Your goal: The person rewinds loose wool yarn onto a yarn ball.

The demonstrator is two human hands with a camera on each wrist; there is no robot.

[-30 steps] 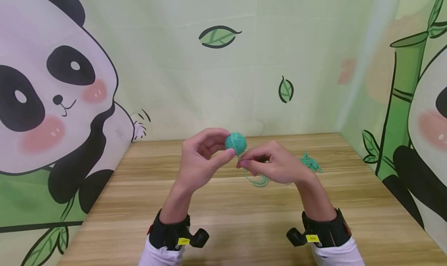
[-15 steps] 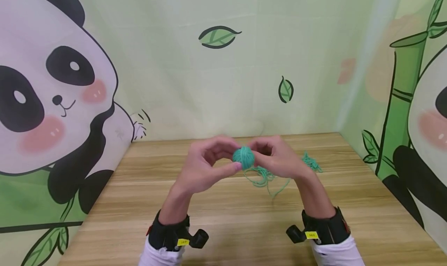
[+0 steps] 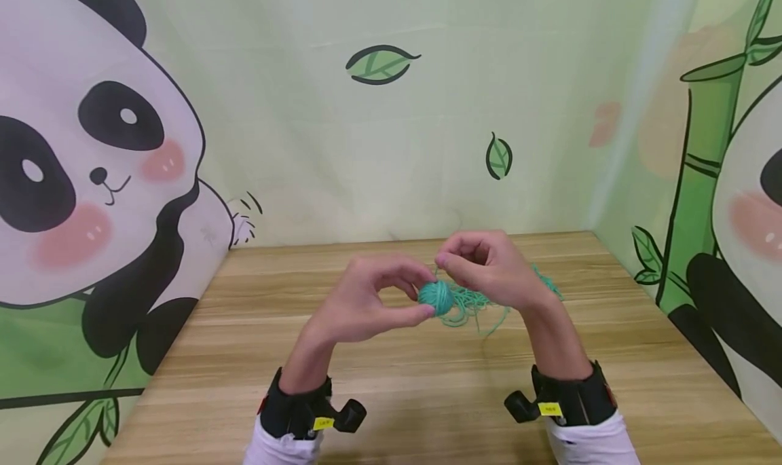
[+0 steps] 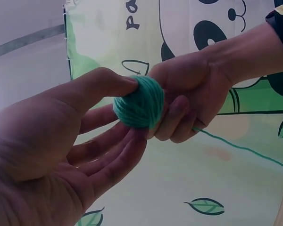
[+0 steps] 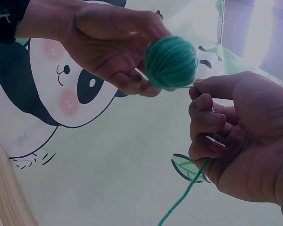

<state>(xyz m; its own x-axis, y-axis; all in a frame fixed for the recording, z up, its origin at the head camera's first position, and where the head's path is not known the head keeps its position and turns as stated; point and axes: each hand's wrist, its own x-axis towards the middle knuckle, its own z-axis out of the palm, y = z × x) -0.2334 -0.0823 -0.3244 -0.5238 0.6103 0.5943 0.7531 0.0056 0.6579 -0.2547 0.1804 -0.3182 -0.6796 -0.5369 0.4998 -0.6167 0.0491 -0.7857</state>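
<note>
A small teal ball of yarn point(image 3: 436, 297) is pinched between the thumb and fingertips of my left hand point(image 3: 366, 302), above the table. My right hand point(image 3: 489, 268) is just right of the ball and a little higher. Its thumb and forefinger pinch the yarn strand, which runs taut from the ball in the right wrist view. From the curled lower fingers of that hand the strand point(image 5: 183, 197) trails away downward. The left wrist view shows the wound ball point(image 4: 140, 102) from the palm side, with the right hand point(image 4: 193, 89) partly behind it.
Loose teal yarn point(image 3: 469, 307) lies in tangled loops on the wooden table point(image 3: 415, 397) behind the hands. More yarn point(image 3: 548, 282) lies farther right, partly covered by the right wrist. A printed panda backdrop point(image 3: 293, 146) rises behind the table.
The ball has moved right and down in my left hand. My right hand has gone from below the ball, past its right side, to above it, bringing the strand round.
</note>
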